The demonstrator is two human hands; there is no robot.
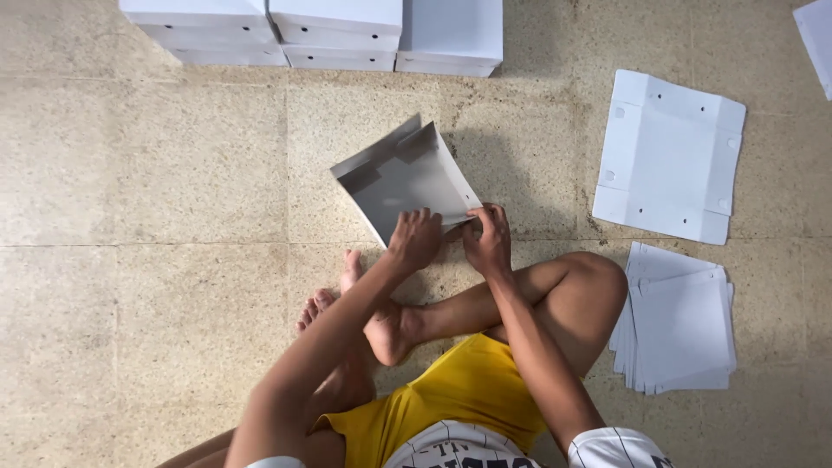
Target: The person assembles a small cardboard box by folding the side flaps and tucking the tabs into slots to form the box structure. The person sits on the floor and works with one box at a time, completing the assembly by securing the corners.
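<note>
While I sit cross-legged on the floor (130, 173), the half-folded cardboard box (403, 178) stands tilted just above centre of the frame, its near edge in both my hands. My left hand (414, 239) has its fingers closed over the lower edge, and my right hand (488, 238) pinches the lower right corner flap. I judge the sheet light and thin, stiff only along its creases, easy to crumple, so the edges and folds are the places to hold. Its hollow looks empty. At the top of the frame sit finished white boxes (338, 35), lids on, contents hidden. At the right lies a flat blank (669, 156), and below it a stack of blanks (680, 329).
</note>
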